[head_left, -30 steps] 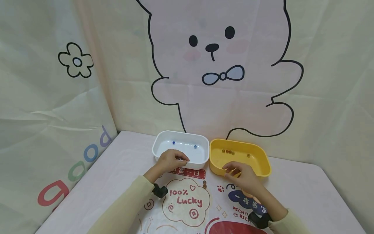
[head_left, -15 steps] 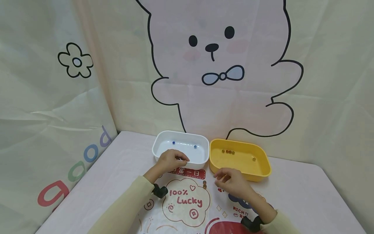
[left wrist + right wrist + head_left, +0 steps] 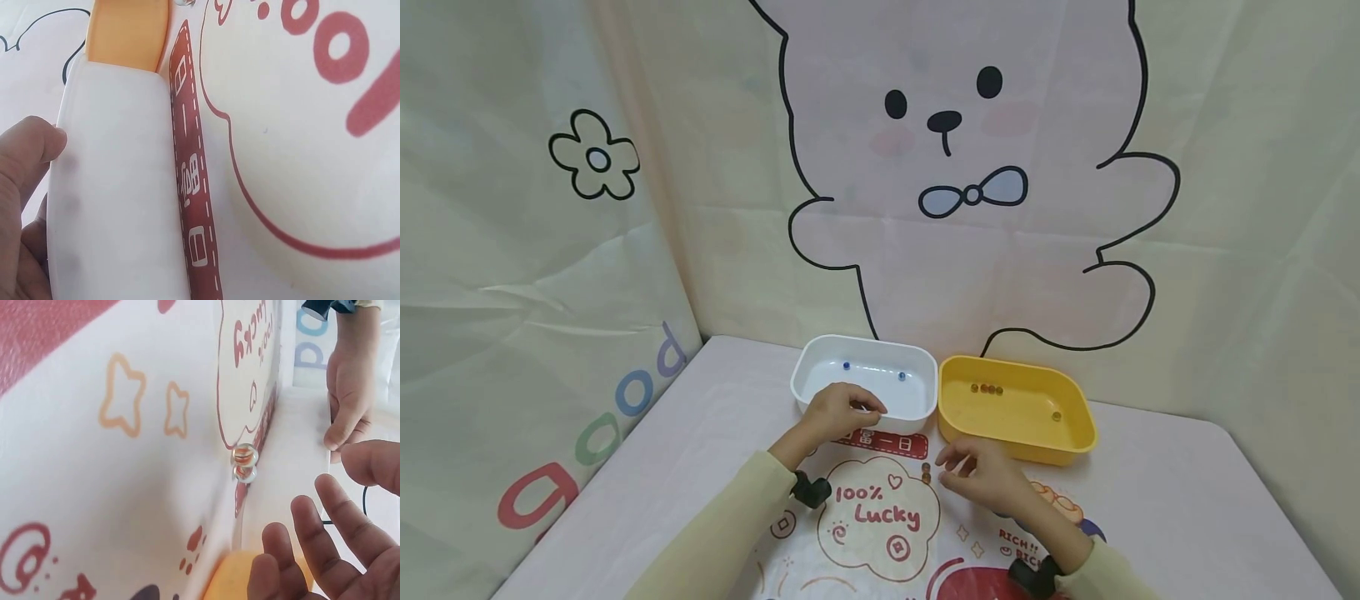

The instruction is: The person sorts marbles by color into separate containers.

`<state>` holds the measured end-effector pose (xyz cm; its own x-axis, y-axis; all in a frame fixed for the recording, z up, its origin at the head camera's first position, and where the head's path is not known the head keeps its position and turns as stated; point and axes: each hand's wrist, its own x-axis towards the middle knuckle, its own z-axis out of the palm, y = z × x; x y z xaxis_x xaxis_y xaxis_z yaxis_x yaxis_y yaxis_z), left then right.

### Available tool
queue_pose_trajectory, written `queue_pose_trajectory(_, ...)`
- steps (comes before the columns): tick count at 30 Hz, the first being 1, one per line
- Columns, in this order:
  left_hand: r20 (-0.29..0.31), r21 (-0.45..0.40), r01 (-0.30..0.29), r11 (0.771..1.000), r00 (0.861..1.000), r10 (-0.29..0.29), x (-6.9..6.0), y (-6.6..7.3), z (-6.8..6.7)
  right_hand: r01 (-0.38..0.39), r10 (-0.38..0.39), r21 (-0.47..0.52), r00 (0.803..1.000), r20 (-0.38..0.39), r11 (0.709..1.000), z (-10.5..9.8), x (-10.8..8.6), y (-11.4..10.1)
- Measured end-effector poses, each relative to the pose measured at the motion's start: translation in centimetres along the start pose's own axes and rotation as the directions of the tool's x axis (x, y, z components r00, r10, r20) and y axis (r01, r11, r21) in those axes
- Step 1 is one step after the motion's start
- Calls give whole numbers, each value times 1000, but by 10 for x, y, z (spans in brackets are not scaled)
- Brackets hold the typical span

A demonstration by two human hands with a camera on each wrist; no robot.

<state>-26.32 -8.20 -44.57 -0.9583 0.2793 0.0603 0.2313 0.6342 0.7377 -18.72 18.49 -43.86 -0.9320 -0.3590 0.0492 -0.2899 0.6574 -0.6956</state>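
My left hand point(image 3: 842, 410) holds the front rim of the white tub point(image 3: 871, 350). In the left wrist view its thumb lies over the rim, and darker finger shapes show faintly through the tub's wall. My right hand point(image 3: 981, 475) reaches over the table in front of the yellow tub point(image 3: 1015, 448), fingers spread and nothing between them. Just left of its fingertips, two glass marbles point(image 3: 926, 473) with orange swirls point(image 3: 244, 456) lie together on the printed cloth. Two blue marbles point(image 3: 902, 377) sit in the white tub; several amber marbles point(image 3: 987, 389) are in the yellow one.
Both tubs stand side by side at the back of the table point(image 3: 1180, 483), close to the hanging backdrop point(image 3: 1240, 317) with its bear drawing. A second cloth panel point(image 3: 550, 275) hangs on the left. The table's white cover point(image 3: 880, 542) carries red lettering and drawings.
My right hand has moved left and toward me, from above the yellow tub to beside the two marbles. One amber marble has rolled right inside the yellow tub. The left hand stays put.
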Motion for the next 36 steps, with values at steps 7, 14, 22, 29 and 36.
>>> queue_pose_trajectory(7, -3, -2, 6, 1000, 1000, -6, 0, 0, 0, 11, -11, -19, 1000, 6, 1000, 7, 4, 4)
queue_pose_trajectory(14, 2, 5, 3, 1000, 1000, -3, 1, 0, 0, -41, 42, -54, 999, 23, 998, 14, 8, 3)
queue_pose_trajectory(22, 3, 10, 4, 1000, 1000, -4, 1, -1, 0, -85, 86, -21, 995, 53, 996, 21, 10, 2)
queue_pose_trajectory(29, 4, 11, -4, 1000, 1000, 4, 1, -2, 0, -78, 79, -20, 996, 50, 997, 24, 11, 3)
queue_pose_trajectory(36, 8, 3, 7, 1000, 1000, -7, 1, -1, 0, -101, 102, -28, 994, 47, 994, 25, 13, 5)
